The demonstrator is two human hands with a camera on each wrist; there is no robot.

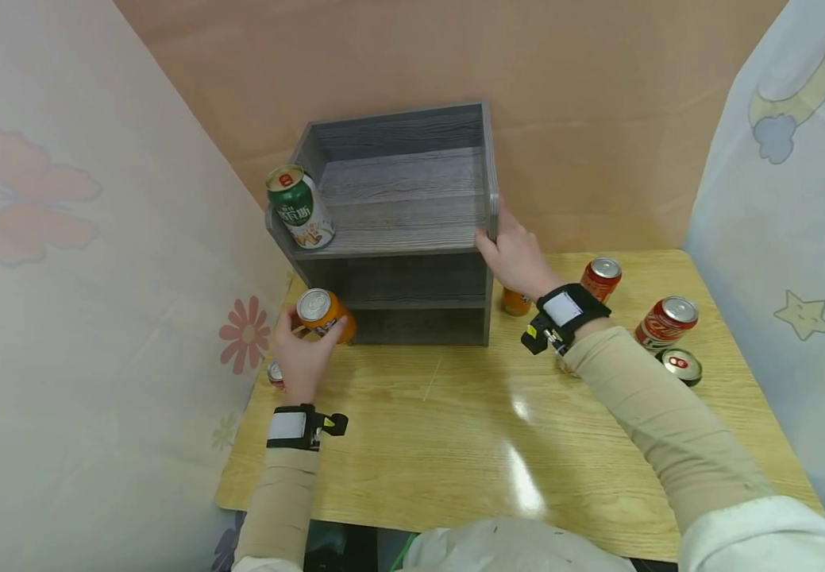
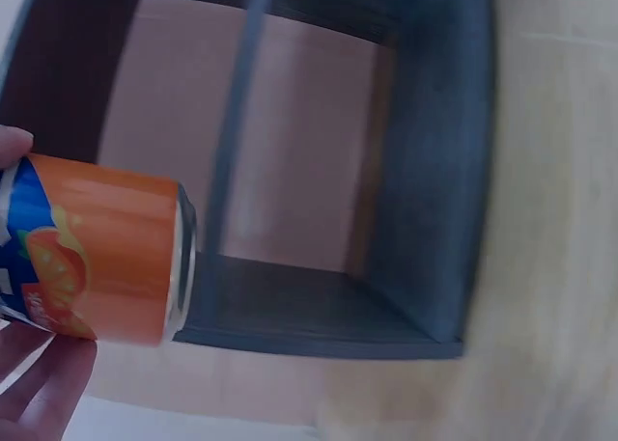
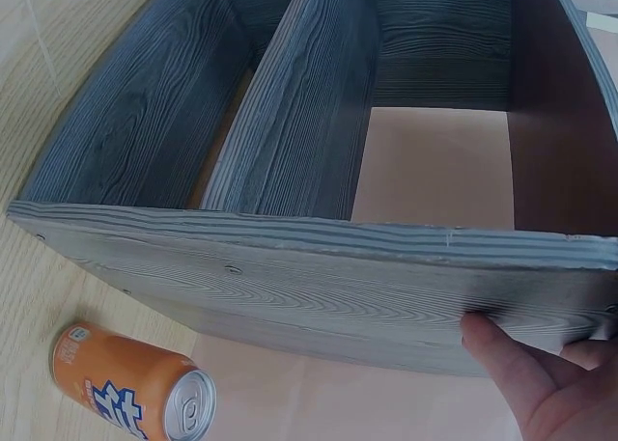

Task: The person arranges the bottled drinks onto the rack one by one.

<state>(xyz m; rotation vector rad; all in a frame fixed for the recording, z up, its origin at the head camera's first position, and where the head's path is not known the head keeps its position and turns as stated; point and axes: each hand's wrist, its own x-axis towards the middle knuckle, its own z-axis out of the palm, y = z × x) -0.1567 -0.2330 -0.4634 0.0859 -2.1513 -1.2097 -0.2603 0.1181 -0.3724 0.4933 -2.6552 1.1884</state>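
Observation:
My left hand (image 1: pixel 303 353) grips an orange soda can (image 2: pixel 126 248) with a blue label. The can is upright, in front of the left part of a grey wooden shelf unit (image 1: pixel 405 179), level with its lower compartments. My right hand (image 1: pixel 519 258) holds the right side panel of the unit, with the thumb at its front edge; the other fingers are partly hidden. A green-and-white can (image 1: pixel 299 208) stands on the top level at the left front corner. A second orange can (image 3: pixel 126 378) stands on the table beside the right side panel.
Two red cans (image 1: pixel 601 278) and a green-rimmed can (image 1: pixel 680 367) stand on the right of the table (image 1: pixel 412 445). Another can (image 1: pixel 275 373) shows partly behind my left hand. Fabric walls (image 1: pixel 133 238) rise on both sides and behind.

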